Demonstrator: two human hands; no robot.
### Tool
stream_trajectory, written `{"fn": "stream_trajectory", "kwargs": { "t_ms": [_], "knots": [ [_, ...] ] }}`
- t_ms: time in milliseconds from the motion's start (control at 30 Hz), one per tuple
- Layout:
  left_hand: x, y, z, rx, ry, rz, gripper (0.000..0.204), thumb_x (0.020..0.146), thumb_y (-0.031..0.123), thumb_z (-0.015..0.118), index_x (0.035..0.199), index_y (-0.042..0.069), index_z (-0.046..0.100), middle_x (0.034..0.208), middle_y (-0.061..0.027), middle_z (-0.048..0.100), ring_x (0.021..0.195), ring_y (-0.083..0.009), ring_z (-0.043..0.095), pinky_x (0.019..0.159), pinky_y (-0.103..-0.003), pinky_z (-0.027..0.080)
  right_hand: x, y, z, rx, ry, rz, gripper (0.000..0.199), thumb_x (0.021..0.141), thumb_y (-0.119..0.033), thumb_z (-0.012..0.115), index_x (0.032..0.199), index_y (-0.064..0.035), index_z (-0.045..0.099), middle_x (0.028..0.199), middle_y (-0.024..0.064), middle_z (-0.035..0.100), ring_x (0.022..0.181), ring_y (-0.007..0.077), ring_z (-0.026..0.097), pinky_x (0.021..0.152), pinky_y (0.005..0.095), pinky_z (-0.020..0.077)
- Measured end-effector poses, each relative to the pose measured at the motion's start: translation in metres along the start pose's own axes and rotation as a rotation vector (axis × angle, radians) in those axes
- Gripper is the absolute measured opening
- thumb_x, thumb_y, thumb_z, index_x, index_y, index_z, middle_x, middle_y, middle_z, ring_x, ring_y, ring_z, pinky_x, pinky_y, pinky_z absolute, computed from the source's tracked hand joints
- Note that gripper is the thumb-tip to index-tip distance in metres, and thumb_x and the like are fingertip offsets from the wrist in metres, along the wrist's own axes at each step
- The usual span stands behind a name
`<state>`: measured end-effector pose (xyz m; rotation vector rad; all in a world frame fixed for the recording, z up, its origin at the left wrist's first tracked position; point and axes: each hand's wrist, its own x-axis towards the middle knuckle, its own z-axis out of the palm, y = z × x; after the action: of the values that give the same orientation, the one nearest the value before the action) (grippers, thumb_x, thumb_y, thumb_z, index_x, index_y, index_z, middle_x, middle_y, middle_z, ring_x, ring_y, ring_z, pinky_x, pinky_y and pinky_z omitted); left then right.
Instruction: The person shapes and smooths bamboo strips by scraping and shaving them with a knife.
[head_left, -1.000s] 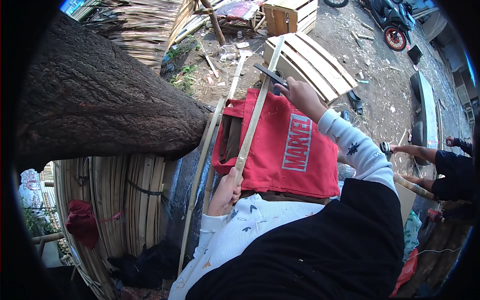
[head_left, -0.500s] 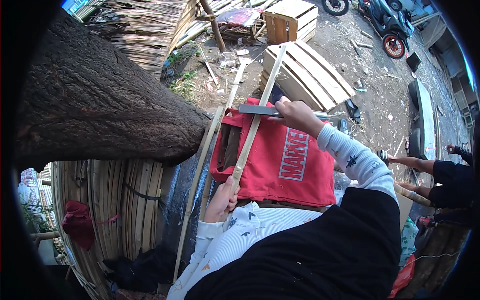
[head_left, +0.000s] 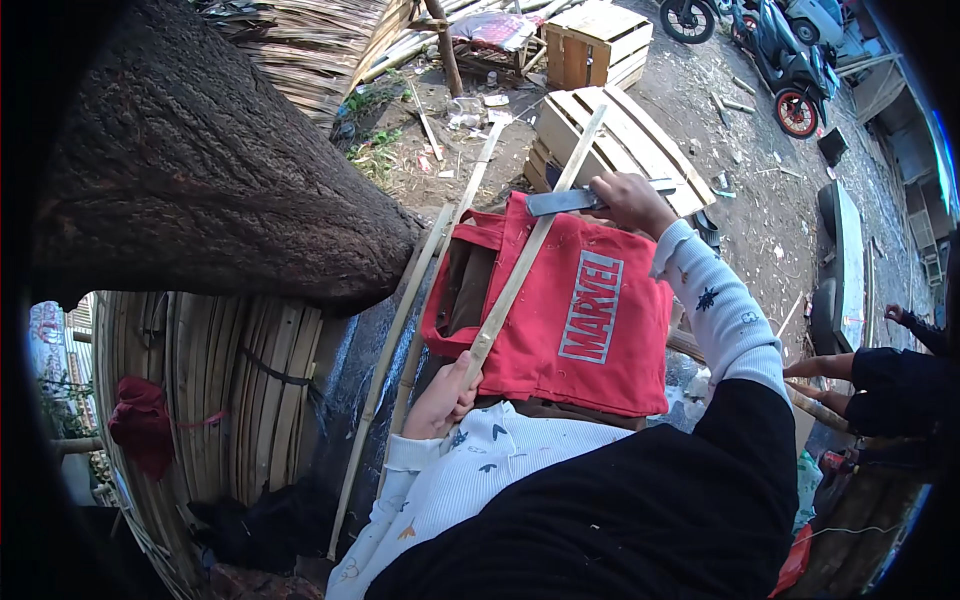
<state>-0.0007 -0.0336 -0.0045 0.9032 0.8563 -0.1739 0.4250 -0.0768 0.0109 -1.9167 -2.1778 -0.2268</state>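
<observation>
My left hand (head_left: 443, 399) is closed around the near end of a long, flat bamboo strip (head_left: 519, 278). The strip slants away from me to the upper right, over a red cloth bag (head_left: 615, 385) spread across my lap. In my right hand (head_left: 632, 203), held farther out, is a knife (head_left: 562, 202) whose broad grey blade lies across the strip. The fingers of that hand wrap the handle and hide most of it. Small pale shavings cling to the red cloth.
A thick tree trunk (head_left: 230, 190) leans in at left, above a tied bundle of bamboo strips (head_left: 265, 410). Other long strips (head_left: 398, 340) rest beside the bag. Ahead stand wooden crates (head_left: 655, 135), with a motorbike (head_left: 790, 75) beyond. Another person (head_left: 890, 385) is at the right.
My right hand and the knife have shifted outward along the strip, toward its far end. The strip's far end has swung slightly right. My left hand keeps its grip.
</observation>
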Motion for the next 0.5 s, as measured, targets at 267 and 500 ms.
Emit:
{"fn": "stream_trajectory", "kwargs": {
  "t_ms": [267,500],
  "knots": [
    [-0.001,0.003,0.003,0.045,0.022,-0.018,0.052,0.096,0.057,0.031,0.072,0.011,0.042,0.049,0.0072,0.03,0.037,-0.0025,0.023,0.034,-0.021,0.016,0.008,0.018,0.009,0.033,0.206,0.872,0.052,0.092,-0.049,0.046,0.079,-0.0001,0.054,0.064,0.024,0.059,0.063,0.0414,0.061,0.056,0.0485,0.0467],
    [-0.001,0.017,0.012,0.065,-0.024,-0.039,0.05,0.098,0.052,0.03,0.074,0.01,0.042,0.051,0.007,0.029,0.037,-0.0032,0.022,0.034,-0.022,0.016,-0.026,-0.006,0.0,0.154,0.167,0.591,0.048,0.092,-0.047,0.048,0.08,-0.0005,0.049,0.062,0.0196,0.058,0.062,0.0389,0.06,0.054,0.0456,0.0467]
  ]
}}
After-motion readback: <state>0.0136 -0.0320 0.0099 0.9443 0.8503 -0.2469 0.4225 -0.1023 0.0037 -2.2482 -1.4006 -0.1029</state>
